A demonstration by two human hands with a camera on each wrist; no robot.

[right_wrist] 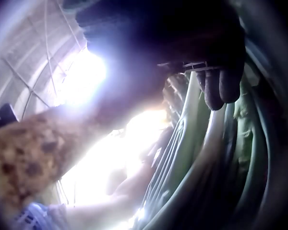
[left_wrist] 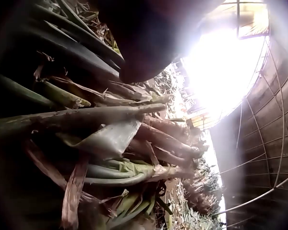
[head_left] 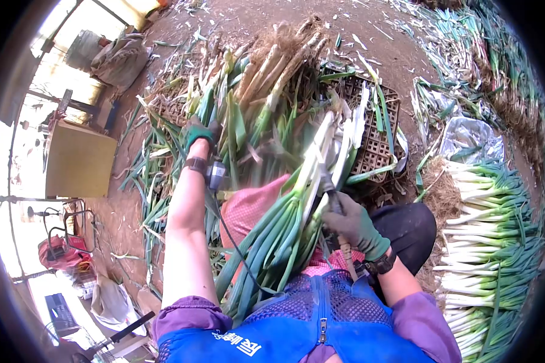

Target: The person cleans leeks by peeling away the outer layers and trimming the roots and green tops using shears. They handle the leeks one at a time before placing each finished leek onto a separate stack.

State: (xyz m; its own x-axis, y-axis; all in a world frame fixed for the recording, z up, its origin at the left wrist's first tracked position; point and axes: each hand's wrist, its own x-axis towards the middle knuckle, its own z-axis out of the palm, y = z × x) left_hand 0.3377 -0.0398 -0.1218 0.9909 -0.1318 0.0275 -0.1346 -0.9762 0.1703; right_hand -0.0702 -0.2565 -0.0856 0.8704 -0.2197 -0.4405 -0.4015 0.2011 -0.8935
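part done, we judge: neat leeks stacked; rough leeks left.
our right grip: curled round wand; left grip: cannot tell.

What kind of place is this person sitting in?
It looks like a farm shed or greenhouse where leeks or big green onions get cleaned. Clean ones lie in a neat stack on the right, a brown crate sits on the dirt floor, and loose leaf scraps are scattered around.
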